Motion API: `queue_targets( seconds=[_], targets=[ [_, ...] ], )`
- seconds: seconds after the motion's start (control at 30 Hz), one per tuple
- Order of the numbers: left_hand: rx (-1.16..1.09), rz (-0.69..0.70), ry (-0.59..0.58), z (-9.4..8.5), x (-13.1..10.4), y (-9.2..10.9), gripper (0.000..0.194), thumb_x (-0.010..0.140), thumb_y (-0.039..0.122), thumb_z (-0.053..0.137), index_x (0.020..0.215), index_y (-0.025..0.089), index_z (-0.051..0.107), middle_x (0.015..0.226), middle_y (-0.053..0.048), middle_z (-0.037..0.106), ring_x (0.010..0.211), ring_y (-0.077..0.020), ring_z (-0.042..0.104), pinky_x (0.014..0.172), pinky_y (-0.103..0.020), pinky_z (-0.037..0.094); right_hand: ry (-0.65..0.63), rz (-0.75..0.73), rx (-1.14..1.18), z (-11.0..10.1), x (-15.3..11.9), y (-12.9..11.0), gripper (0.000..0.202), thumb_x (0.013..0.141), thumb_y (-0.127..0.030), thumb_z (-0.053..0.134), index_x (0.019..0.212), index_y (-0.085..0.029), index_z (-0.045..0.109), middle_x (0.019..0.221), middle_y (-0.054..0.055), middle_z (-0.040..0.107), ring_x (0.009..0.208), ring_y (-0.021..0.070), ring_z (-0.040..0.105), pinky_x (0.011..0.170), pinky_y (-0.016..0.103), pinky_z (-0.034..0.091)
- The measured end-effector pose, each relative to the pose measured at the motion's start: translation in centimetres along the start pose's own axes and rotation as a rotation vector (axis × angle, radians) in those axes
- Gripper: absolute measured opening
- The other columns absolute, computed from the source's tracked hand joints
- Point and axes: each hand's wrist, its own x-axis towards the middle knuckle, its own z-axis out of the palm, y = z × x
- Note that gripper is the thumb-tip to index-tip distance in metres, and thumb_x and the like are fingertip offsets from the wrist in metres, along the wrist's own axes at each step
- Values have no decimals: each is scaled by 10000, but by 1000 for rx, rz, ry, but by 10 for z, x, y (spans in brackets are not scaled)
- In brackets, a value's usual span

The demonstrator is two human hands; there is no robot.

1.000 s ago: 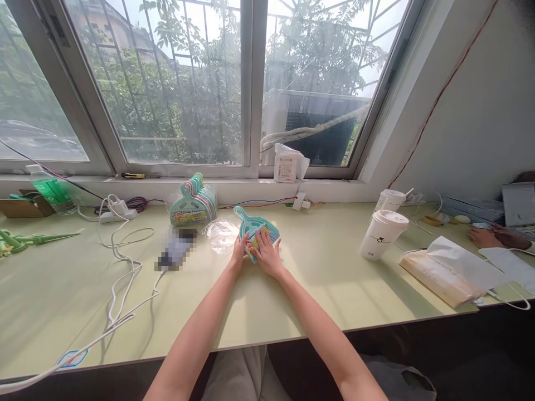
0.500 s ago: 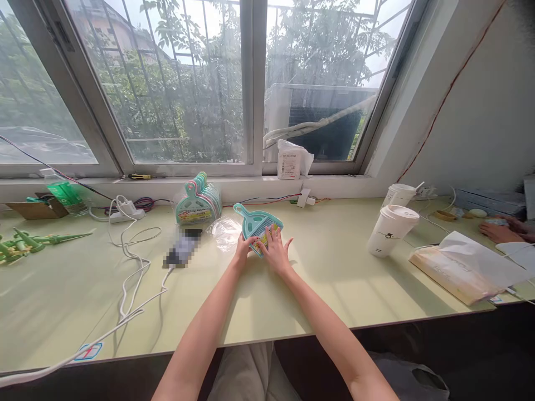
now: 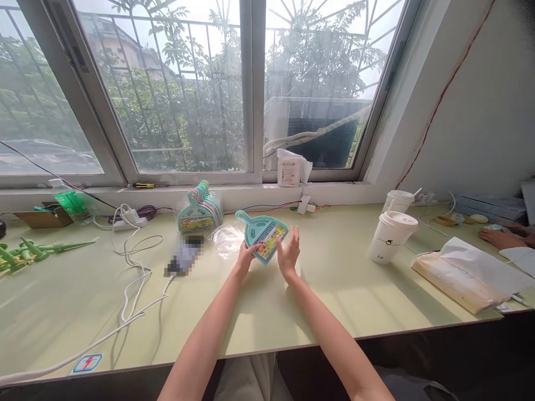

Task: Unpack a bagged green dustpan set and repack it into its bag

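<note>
A teal dustpan with a yellow printed label is tilted above the table, its handle pointing up and left. My left hand grips its lower left edge, thumb on the front. At the dustpan's right edge is my right hand, upright with its fingers apart; whether it touches the edge is hard to tell. Crumpled clear plastic lies just left of the dustpan. Behind it stands a wrapped row of similar dustpans in teal and pink.
A blurred phone and white cables lie to the left, green plastic pieces farther left. On the right are two paper cups, a tissue pack and another person's hand. A white package sits on the sill.
My right hand has come off the dustpan's front and moved right to its edge, uncovering the label. The view has tilted up slightly.
</note>
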Motion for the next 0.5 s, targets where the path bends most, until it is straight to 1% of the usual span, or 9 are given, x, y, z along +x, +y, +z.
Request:
queue_targets(
  seconds=[0.03, 0.1, 0.17, 0.2, 0.27, 0.3, 0.4, 0.43, 0.5],
  targets=[
    [-10, 0, 1, 1, 0, 0, 609, 624, 349, 791, 1162, 176, 564, 1138, -127, 677, 1057, -312, 637, 829, -398, 530, -37, 94, 144, 0, 3, 2, 635, 954, -470, 330, 1523, -222, 196, 1576, 135, 255, 1420, 272, 327, 1127, 486, 313],
    [-19, 0, 11, 1, 1, 1, 635, 611, 345, 800, 1172, 176, 557, 1141, -129, 676, 1060, -313, 634, 827, -400, 531, -230, 257, 439, 2, 9, 8, 573, 948, -430, 373, 1465, -191, 311, 1448, 155, 469, 1264, 258, 537, 1018, 423, 467],
    [-14, 0, 10, 1, 2, 2, 636, 605, 336, 806, 1166, 167, 561, 1137, -134, 676, 1055, -313, 633, 827, -398, 530, -405, 361, 681, 5, 15, 14, 430, 930, -375, 446, 1310, -179, 482, 1249, 130, 640, 1085, 242, 660, 932, 404, 540],
    [-6, -6, 2, 1, 3, 3, 623, 607, 334, 806, 1157, 161, 568, 1134, -139, 675, 1051, -312, 633, 830, -397, 528, -444, 390, 771, 6, 18, 17, 350, 908, -344, 500, 1210, -174, 546, 1153, 116, 688, 1013, 237, 690, 905, 401, 559],
    [27, -31, -29, 0, 3, 6, 596, 621, 344, 802, 1143, 156, 582, 1129, -142, 675, 1040, -308, 633, 838, -394, 520, -445, 416, 899, 7, 21, 21, 227, 845, -284, 613, 1040, -168, 605, 1019, 93, 729, 914, 228, 719, 873, 391, 581],
    [56, -43, -51, -2, 4, 7, 588, 638, 363, 794, 1149, 162, 586, 1133, -140, 673, 1039, -306, 631, 844, -395, 514, -429, 414, 942, 6, 22, 23, 201, 813, -261, 657, 987, -167, 616, 978, 85, 737, 886, 223, 724, 865, 385, 588],
    [215, -27, -86, -8, 8, 9, 532, 703, 455, 741, 1150, 198, 610, 1137, -121, 666, 1070, -303, 603, 884, -406, 476, -392, 390, 1013, 2, 25, 28, 215, 757, -229, 726, 936, -151, 637, 936, 82, 743, 850, 216, 729, 853, 373, 598],
    [281, 5, -69, -11, 9, 8, 486, 720, 489, 719, 1105, 204, 635, 1126, -120, 663, 1101, -308, 580, 913, -411, 455, -383, 378, 1016, 0, 26, 29, 233, 746, -227, 738, 941, -145, 641, 935, 85, 743, 842, 215, 729, 848, 372, 601],
    [362, 71, 28, -18, 12, 4, 405, 725, 524, 702, 980, 211, 674, 1110, -126, 648, 1203, -326, 499, 992, -421, 391, -361, 367, 995, -5, 28, 32, 259, 727, -230, 762, 938, -139, 644, 924, 90, 741, 830, 218, 728, 837, 380, 605]
  ],
)
